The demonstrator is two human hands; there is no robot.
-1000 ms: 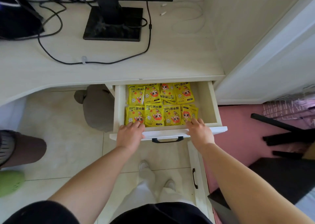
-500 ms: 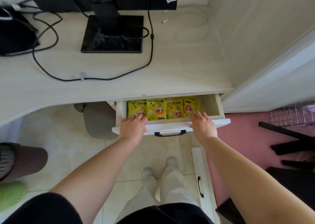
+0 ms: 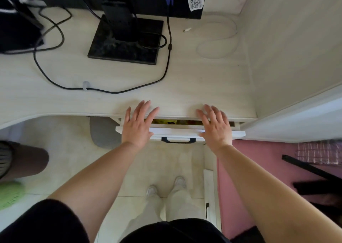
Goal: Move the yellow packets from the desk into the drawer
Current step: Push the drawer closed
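The white drawer (image 3: 177, 133) with a dark handle sits almost fully pushed in under the pale desk (image 3: 185, 87). Through the narrow gap only a thin strip of the yellow packets (image 3: 165, 121) shows. My left hand (image 3: 137, 126) hovers over the drawer's left front with fingers spread and straight, reaching over the desk edge. My right hand (image 3: 215, 125) is spread the same way over the drawer's right front. Neither hand holds anything.
A black monitor stand (image 3: 125, 41) and black cables (image 3: 103, 90) lie on the desk, with a white cable (image 3: 218, 39) at the right. A wall panel closes the right side. Another person's leg (image 3: 22, 159) and a grey stool (image 3: 103, 133) are at the left.
The drawer slid in from wide open to nearly shut, hiding most of the packets. Both hands let go of its front edge and lifted with fingers spread.
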